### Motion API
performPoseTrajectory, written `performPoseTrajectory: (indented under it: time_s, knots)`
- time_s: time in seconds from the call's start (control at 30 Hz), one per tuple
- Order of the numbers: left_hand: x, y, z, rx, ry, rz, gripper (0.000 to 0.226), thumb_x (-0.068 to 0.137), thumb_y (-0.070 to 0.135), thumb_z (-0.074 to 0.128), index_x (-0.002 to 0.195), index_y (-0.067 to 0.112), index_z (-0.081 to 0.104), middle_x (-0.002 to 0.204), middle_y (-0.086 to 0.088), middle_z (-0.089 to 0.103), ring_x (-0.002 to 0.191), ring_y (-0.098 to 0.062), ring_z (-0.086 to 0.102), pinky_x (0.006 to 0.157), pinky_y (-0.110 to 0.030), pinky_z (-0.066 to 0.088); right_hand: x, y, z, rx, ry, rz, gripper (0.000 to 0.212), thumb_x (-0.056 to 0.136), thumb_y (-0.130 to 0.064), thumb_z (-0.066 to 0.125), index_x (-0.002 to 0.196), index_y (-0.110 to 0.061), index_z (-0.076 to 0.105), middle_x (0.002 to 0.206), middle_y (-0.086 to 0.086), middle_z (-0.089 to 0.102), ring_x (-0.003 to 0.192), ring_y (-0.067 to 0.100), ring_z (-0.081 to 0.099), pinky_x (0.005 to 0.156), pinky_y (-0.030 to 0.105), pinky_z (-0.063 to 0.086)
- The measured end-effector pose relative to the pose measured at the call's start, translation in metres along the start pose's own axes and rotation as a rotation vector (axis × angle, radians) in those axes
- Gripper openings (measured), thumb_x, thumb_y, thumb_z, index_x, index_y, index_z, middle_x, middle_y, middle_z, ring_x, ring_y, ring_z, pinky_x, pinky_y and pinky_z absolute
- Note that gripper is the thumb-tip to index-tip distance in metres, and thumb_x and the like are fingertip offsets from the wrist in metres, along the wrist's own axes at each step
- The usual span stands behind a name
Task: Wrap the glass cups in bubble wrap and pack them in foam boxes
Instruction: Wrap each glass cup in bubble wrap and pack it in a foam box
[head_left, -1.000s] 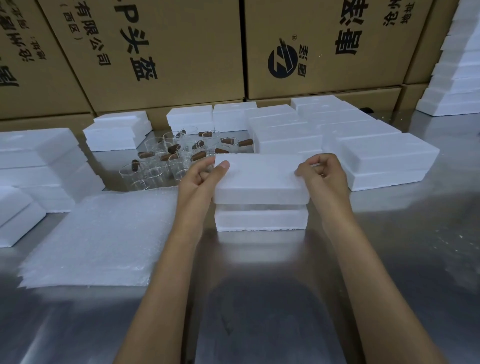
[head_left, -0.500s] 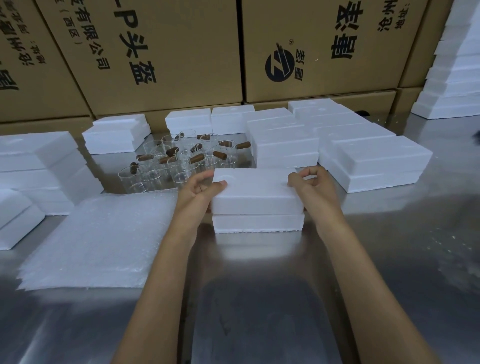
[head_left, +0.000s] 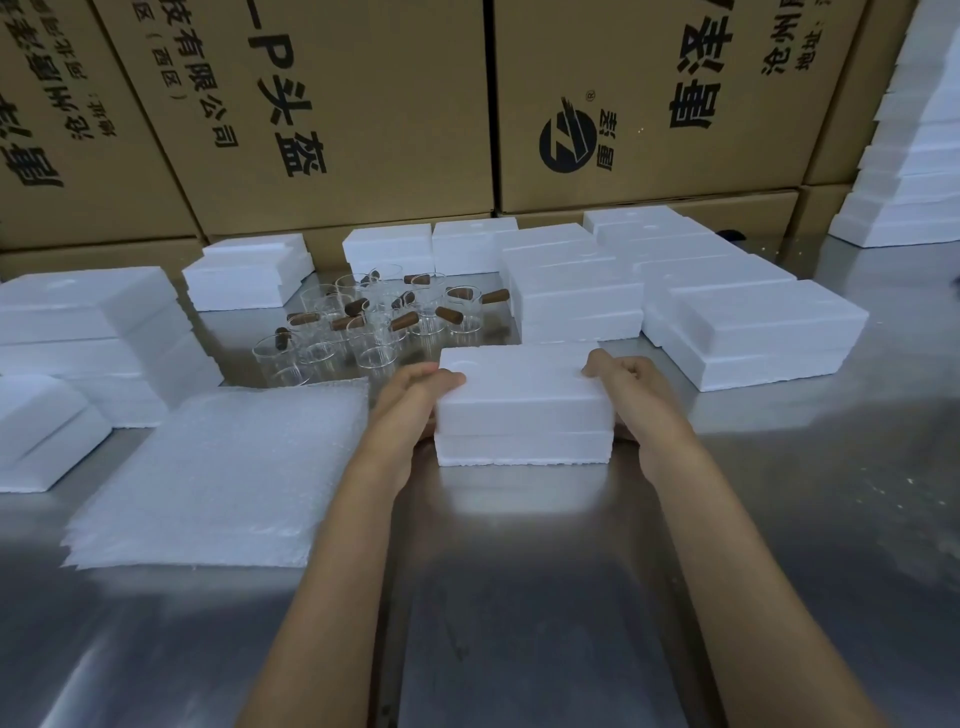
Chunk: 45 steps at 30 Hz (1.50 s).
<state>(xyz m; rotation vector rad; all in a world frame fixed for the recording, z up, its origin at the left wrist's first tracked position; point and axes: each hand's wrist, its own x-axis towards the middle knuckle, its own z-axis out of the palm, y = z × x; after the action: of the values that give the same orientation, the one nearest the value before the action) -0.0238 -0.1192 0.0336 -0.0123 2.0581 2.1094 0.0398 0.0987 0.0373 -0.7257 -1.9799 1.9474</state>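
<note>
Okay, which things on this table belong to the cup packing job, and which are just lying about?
Part of the job:
- foam box, held by left hand and right hand
- glass cups
- bubble wrap sheets
- other foam boxes

Just there:
- cardboard cartons
- steel table

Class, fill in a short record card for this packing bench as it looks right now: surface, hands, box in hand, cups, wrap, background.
Surface: shiny metal table
Left hand: grips the left end of the foam lid
Right hand: grips the lid's right end
Box in hand: lid sits on the foam base, seam visible
Cups: glass cups with brown handles, unwrapped, clustered behind the box
Wrap: bubble wrap sheets stacked flat, left of the box
Background: cardboard cartons, more foam boxes
</note>
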Motion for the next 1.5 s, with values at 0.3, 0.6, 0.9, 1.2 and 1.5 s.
performPoseTrajectory:
  time_s: [0.3,0.6,0.9,1.2,1.5]
  knots:
    - [-0.017,0.005,0.015,0.02,0.084,0.008,0.034,0.09,0.031,0.068,0.119,0.015,0.062,0.119,-0.007,0.067,0.104,-0.023,0.064,0.082,-0.033,0.052,-0.016,-0.002,-0.015,-0.038,-0.117,0.022,0.054,0.079,-0.048,0.069,0.096,0.003,0.065,0.097,0.009,0.076,0.095,0.03,0.073,0.098,0.044,0.054]
    - [-0.023,0.061,-0.016,0.009,0.281,0.207,0.013,0.09,0.036,0.059,0.099,0.029,0.062,0.094,0.011,0.057,0.086,-0.01,0.055,0.071,-0.032,0.046,-0.047,-0.042,0.018,0.302,-0.32,-0.028,0.048,0.082,-0.037,0.078,0.124,-0.017,0.065,0.123,0.005,0.07,0.105,0.029,0.071,0.099,0.049,0.053]
    - [-0.011,0.085,-0.096,-0.032,0.598,0.327,0.024,0.089,0.041,0.056,0.099,0.02,0.061,0.093,0.011,0.055,0.079,-0.004,0.049,0.064,-0.027,0.037,-0.068,-0.073,0.115,0.352,-0.531,0.036,0.038,0.084,-0.03,0.079,0.117,-0.019,0.064,0.107,0.004,0.076,0.104,0.026,0.071,0.095,0.045,0.056]
    - [0.027,0.157,-0.17,-0.036,0.9,0.5,0.042,0.087,0.044,0.057,0.123,0.026,0.048,0.127,0.008,0.053,0.121,-0.014,0.049,0.104,-0.038,0.032,-0.082,-0.138,0.234,0.501,-0.594,0.15,0.05,0.081,-0.028,0.08,0.125,-0.018,0.057,0.11,0.012,0.065,0.096,0.027,0.068,0.091,0.047,0.057]
    - [0.082,0.193,-0.268,-0.035,1.137,0.416,0.066,0.087,0.047,0.056,0.145,0.02,0.039,0.145,-0.005,0.046,0.134,-0.025,0.043,0.111,-0.041,0.036,-0.085,-0.188,0.365,0.376,-0.702,0.214,0.088,0.087,-0.031,0.075,0.156,-0.018,0.023,0.152,0.008,0.043,0.131,0.029,0.049,0.096,0.038,0.051]
